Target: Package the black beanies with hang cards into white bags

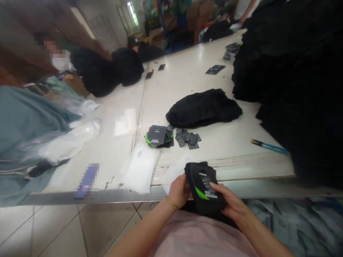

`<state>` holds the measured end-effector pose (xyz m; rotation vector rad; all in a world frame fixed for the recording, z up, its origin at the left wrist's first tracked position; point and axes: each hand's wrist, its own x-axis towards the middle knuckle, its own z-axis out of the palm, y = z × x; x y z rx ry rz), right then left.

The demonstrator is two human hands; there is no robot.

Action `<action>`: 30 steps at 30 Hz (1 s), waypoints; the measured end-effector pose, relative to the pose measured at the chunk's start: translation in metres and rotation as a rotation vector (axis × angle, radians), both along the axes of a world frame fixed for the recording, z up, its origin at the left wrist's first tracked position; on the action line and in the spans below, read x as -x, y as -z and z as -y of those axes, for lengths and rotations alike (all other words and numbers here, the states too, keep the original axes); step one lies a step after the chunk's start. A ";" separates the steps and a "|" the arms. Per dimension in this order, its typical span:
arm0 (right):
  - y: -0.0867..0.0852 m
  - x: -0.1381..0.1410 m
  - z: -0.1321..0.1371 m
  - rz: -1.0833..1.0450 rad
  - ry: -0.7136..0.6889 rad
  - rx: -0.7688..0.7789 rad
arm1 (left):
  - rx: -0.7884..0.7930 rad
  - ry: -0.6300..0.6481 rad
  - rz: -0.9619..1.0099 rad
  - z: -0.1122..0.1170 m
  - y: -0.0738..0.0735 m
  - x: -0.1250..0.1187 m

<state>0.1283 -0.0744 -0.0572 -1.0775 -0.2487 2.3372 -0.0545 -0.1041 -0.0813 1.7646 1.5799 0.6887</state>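
Both my hands hold a black hang tag with a green stripe and white print (205, 187) up in front of my body, just over the table's near edge. My left hand (179, 191) grips its left side, and my right hand (230, 201) presses on its lower right. Black fabric bunches beneath the tag, so its attachment is hidden. A stack of similar black-and-green tags (158, 136) lies on the white table (222, 157) ahead, beside several small dark labels (187, 139). A thin white plastic sheet (174, 171) lies just beyond my left hand.
A black garment bundle (202, 109) lies on the table, with a tall black pile (289, 71) to the right. Blue-handled snips (269, 146) sit near that pile. Plastic-wrapped teal cloth (29, 125) lies left. Several people work beyond the table.
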 end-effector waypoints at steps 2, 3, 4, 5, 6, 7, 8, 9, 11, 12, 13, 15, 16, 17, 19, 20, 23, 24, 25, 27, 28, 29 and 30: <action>0.005 -0.018 -0.008 0.035 0.157 0.076 | -0.047 0.148 -0.037 0.010 -0.001 0.008; 0.006 -0.025 -0.010 0.036 0.213 0.090 | -0.072 0.227 -0.067 0.013 -0.002 0.011; 0.006 -0.029 -0.010 0.030 0.244 0.090 | -0.089 0.299 -0.092 0.014 -0.003 0.013; 0.005 -0.031 -0.008 0.020 0.248 0.075 | -0.098 0.343 -0.100 0.013 -0.004 0.014; 0.004 -0.031 -0.006 0.011 0.220 0.045 | -0.108 0.354 -0.088 0.010 -0.005 0.015; 0.003 -0.030 -0.004 0.004 0.157 0.002 | -0.120 0.347 -0.062 0.005 -0.007 0.015; 0.003 -0.028 -0.002 0.000 0.067 -0.052 | -0.134 0.335 -0.029 -0.001 -0.009 0.015; 0.002 -0.025 -0.001 0.003 -0.032 -0.114 | -0.151 0.318 -0.005 -0.008 -0.012 0.015; 0.002 -0.021 -0.003 0.040 -0.197 -0.233 | -0.169 0.308 -0.018 -0.021 -0.016 0.016; 0.002 -0.020 -0.005 0.071 -0.249 -0.276 | -0.167 0.320 -0.060 -0.026 -0.019 0.017; 0.002 -0.019 -0.008 0.116 -0.277 -0.310 | -0.161 0.343 -0.122 -0.030 -0.022 0.018; 0.000 -0.016 -0.015 0.232 -0.311 -0.382 | -0.154 0.418 -0.281 -0.035 -0.027 0.018; -0.001 -0.015 -0.019 0.296 -0.326 -0.425 | -0.164 0.471 -0.361 -0.036 -0.030 0.017; -0.002 -0.014 -0.022 0.355 -0.337 -0.470 | -0.182 0.521 -0.431 -0.036 -0.033 0.016; -0.004 -0.012 -0.028 0.426 -0.342 -0.530 | -0.219 0.593 -0.529 -0.034 -0.037 0.013; -0.004 -0.012 -0.030 0.431 -0.326 -0.532 | -0.235 0.609 -0.555 -0.032 -0.038 0.012; -0.002 -0.012 -0.034 0.418 -0.230 -0.452 | -0.243 0.610 -0.578 -0.027 -0.035 0.009; -0.002 -0.012 -0.034 0.424 -0.201 -0.433 | -0.233 0.606 -0.567 -0.026 -0.033 0.008; -0.001 -0.011 -0.034 0.435 -0.186 -0.422 | -0.215 0.604 -0.547 -0.027 -0.030 0.007; 0.001 -0.009 -0.035 0.451 -0.198 -0.428 | -0.165 0.608 -0.493 -0.031 -0.028 0.004; 0.001 -0.008 -0.036 0.448 -0.210 -0.440 | -0.144 0.618 -0.463 -0.035 -0.028 0.002; 0.002 -0.007 -0.038 0.441 -0.219 -0.453 | -0.129 0.639 -0.437 -0.038 -0.029 0.000; 0.003 -0.006 -0.040 0.433 -0.226 -0.469 | -0.122 0.667 -0.416 -0.042 -0.031 -0.002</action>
